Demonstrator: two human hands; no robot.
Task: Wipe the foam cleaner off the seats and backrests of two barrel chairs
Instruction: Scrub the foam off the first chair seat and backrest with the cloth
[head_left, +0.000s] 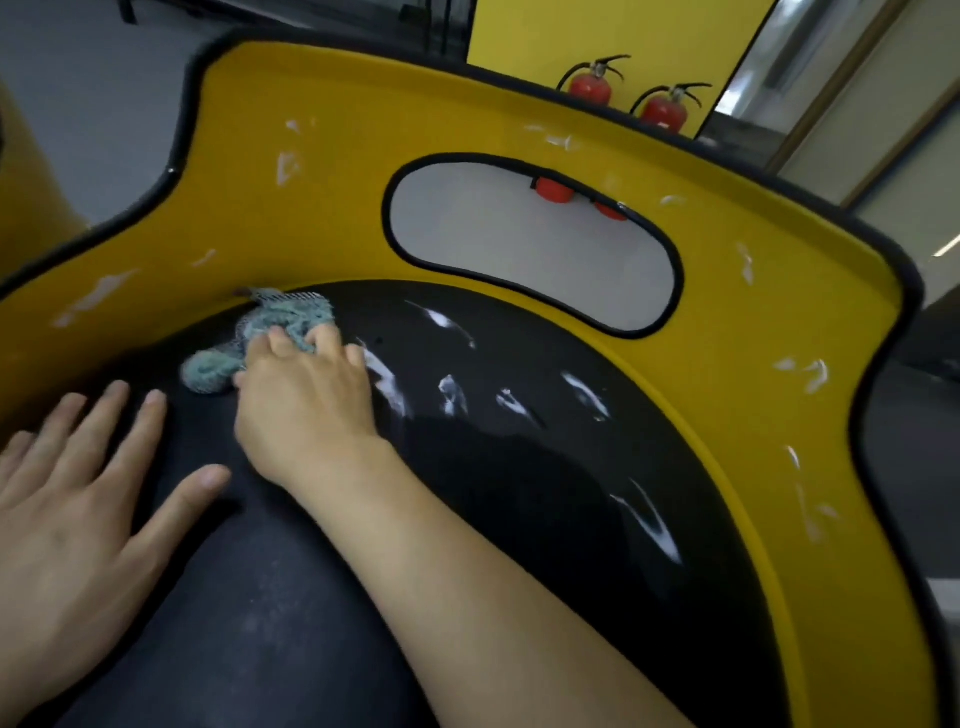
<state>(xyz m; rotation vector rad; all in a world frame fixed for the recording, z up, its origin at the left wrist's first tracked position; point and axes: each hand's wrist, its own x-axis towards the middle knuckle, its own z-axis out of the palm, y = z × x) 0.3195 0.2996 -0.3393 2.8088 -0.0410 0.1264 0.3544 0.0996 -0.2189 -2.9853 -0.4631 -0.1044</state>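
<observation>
A barrel chair fills the view, with a black round seat (519, 467) and a curved yellow backrest (337, 208) that has an oval cut-out. White foam streaks (452, 389) lie across the seat's middle and right side, and smaller foam smears (285, 166) dot the backrest. My right hand (306, 400) grips a crumpled blue-green cloth (270, 332) and presses it onto the seat's far left, close to the backrest. My left hand (78, 499) rests flat on the seat's left front, fingers spread.
Two red fire extinguishers (592, 85) stand behind the chair against a yellow wall panel. Grey floor shows at the upper left. A second yellow shape (31, 182) sits at the left edge. Pale walls and a doorway lie at the right.
</observation>
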